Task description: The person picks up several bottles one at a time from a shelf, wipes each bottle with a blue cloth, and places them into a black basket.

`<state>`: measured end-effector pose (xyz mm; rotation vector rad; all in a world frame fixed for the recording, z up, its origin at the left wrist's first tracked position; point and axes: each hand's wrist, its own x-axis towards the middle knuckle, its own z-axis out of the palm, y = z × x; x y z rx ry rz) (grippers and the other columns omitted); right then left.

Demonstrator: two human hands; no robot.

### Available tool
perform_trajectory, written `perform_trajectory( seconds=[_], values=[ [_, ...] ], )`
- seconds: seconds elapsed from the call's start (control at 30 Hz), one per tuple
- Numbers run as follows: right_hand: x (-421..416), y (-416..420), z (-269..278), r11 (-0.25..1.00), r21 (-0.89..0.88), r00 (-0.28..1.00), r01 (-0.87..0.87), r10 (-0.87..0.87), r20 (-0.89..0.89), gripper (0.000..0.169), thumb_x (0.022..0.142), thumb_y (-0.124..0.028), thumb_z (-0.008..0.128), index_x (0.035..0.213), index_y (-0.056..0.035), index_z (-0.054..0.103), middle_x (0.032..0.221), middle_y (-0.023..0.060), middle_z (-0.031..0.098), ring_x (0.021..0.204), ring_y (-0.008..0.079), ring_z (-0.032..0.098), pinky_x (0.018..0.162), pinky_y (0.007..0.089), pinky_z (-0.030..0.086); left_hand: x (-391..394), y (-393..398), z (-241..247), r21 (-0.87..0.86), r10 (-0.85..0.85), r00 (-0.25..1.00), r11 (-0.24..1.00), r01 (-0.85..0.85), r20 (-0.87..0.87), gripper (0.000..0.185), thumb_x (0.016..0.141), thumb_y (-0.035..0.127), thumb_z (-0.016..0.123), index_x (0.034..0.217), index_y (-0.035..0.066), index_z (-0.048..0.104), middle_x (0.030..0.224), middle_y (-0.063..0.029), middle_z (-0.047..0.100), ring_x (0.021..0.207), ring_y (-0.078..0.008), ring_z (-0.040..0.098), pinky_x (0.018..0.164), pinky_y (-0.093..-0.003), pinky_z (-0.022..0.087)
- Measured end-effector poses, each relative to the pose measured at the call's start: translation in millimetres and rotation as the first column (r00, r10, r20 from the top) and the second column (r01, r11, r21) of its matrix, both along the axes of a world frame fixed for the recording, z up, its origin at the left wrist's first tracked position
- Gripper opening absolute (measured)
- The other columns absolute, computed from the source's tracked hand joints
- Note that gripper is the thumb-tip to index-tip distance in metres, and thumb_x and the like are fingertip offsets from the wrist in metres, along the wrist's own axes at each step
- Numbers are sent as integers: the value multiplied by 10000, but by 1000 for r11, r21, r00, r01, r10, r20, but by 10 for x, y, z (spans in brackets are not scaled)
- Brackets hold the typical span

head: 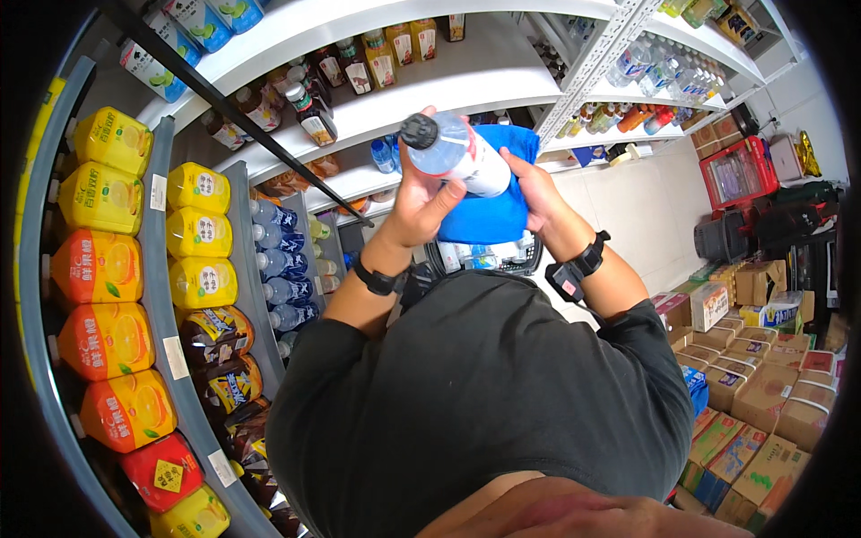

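My left hand (pixel 425 202) is wrapped around a clear plastic bottle (pixel 490 168) with a black cap and a white-and-red label. The bottle is tilted, its cap towards the upper left. Against the bottle's far side and base lies a blue cloth (pixel 484 218), which my right hand (pixel 528 185) grips at its right edge. The fingers of my right hand are partly hidden by the cloth. Below the hands, a dark basket (pixel 533 259) holds several bottles and packages, partly covered by the cloth and my shirt.
White shelves (pixel 464 94) with drink bottles (pixel 313 114) stand ahead. At left, grey-edged shelves (pixel 158 269) hold large juice bottles (pixel 111 265), with a black bar (pixel 249 128) crossing in front. Cardboard boxes (pixel 763 390) are stacked at right, near a red-framed case (pixel 740 173) on the tiled floor (pixel 625 208).
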<state>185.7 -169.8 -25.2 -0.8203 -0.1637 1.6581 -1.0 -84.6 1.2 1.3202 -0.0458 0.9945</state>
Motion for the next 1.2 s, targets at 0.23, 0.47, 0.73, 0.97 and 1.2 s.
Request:
perform_trajectory(
  seconds=[0.23,0.47,0.73,0.97,1.2],
  values=[
    [-173,-69,224,978,-63,953,-196,206,222,516,1043,-328,577,1424,12,502,1332,208,639,1169,317,671,993,466,560,31,327,262,-48,-338,941,940,337,-17,934,729,474,904,1401,35,429,1186,-196,653,1078,-345,688,928,-488,583],
    [-207,59,288,902,431,778,33,-294,555,478,1075,-288,521,1464,-14,478,1410,127,591,1293,241,577,1123,403,441,290,310,-97,-558,-140,984,828,56,-109,813,975,758,353,1340,56,542,1161,-123,676,1037,-243,690,884,-391,584],
    [-80,-155,508,433,237,-113,-870,-642,759,770,630,-76,653,1377,-260,635,1641,126,325,1503,537,192,1199,670,211,-21,470,-25,-776,-256,966,602,188,36,885,935,805,367,1363,52,549,1285,-165,641,1124,-327,655,976,-456,543],
    [-54,-15,-222,658,674,382,-337,-558,736,606,1013,-241,616,1546,-67,385,1644,202,276,1477,373,357,1177,476,357,294,330,41,-685,334,937,707,-176,104,733,976,733,312,1282,123,579,1037,-159,698,891,-346,709,803,-487,584],
    [-10,60,-215,959,281,996,-29,52,-74,541,1079,-354,495,1496,-17,417,1443,178,562,1297,341,580,1100,513,472,354,54,337,40,451,888,892,-449,-93,455,1028,367,499,1383,88,443,1276,-177,581,1086,-259,640,966,-387,513]
  ],
)
